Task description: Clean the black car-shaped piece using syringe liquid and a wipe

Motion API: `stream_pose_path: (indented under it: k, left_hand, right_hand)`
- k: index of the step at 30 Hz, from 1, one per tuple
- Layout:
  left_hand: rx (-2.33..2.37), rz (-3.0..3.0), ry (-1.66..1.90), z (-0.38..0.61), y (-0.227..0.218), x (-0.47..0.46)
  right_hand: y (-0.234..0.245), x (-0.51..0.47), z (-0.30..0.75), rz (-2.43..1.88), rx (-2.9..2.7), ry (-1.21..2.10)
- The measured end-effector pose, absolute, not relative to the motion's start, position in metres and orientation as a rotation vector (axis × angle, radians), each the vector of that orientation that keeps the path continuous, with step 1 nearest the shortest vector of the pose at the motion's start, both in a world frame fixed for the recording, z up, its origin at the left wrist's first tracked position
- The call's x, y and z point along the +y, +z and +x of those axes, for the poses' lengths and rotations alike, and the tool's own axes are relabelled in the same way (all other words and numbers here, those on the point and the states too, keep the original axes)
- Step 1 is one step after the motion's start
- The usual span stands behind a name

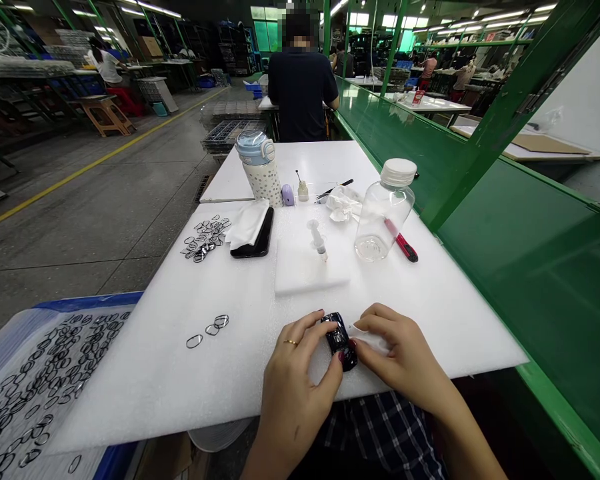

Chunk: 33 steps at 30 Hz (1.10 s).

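Observation:
My left hand (295,373) pinches a small black oblong part (339,340) between thumb and fingers at the near edge of the white foam mat (180,360). My right hand (400,353) is closed on a small white wipe (367,339) pressed against the part's right side. Three dark metal rings (209,330) lie on the mat left of my hands. A syringe (319,240) rests on a small white foam block (305,267) farther back.
A pile of rings (205,239), a black phone under a cloth (253,233), a clear plastic bottle (383,210), a red pen (403,243) and a dotted cup (261,167) stand farther back. A ring tray (35,380) sits left. A person (301,80) stands beyond; green frame (480,127) right.

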<state>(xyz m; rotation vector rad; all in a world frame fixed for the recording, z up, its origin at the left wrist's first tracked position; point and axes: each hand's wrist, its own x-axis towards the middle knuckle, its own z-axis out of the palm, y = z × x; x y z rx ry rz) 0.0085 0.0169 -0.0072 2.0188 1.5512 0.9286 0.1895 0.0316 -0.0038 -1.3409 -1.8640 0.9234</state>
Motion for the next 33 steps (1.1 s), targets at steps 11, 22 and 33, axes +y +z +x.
stream_pose_path:
  k: [11, 22, 33]
  left_hand:
    - [1.567, 2.012, 0.922, 0.009, -0.009, 0.015]
    - [1.133, 2.157, 0.551, -0.012, 0.008, 0.036]
    - [1.382, 2.054, 0.766, -0.006, -0.005, 0.031]
  right_hand:
    - [-0.004, 0.032, 0.189, -1.354, -1.873, 0.902]
    - [-0.009, 0.031, 0.19, -1.285, -1.792, 0.785]
    - [-0.02, 0.015, 0.189, -1.135, -1.894, 0.384]
